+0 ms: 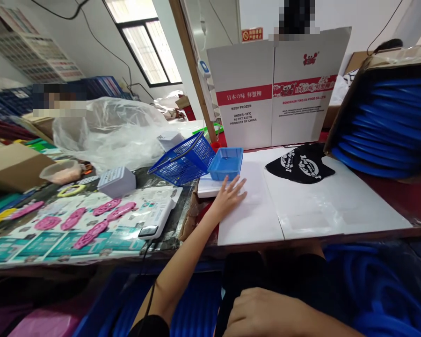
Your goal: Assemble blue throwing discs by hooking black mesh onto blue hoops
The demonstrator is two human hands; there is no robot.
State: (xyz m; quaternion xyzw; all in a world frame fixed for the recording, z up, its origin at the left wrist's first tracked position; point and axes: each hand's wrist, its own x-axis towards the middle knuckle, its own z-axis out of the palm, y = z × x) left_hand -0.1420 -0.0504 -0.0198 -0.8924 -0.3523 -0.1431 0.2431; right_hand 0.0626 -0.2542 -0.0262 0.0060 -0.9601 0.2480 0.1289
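Observation:
My left hand (228,195) lies flat with fingers spread on the white board (301,210) at its left part, just in front of a small blue tray (226,163). It holds nothing. My right hand (266,312) rests low at the bottom of the view on a dark cloth in my lap, fingers curled; I cannot see anything in it. A black printed cloth (301,165) lies on the board, farther back and to the right.
A tilted blue wire basket (184,161) sits left of the tray. A white carton wall (277,93) stands behind the board. Stacked blue hoops (386,126) fill a box at the right. Pink flat parts (91,220) and a plastic bag (108,131) lie left.

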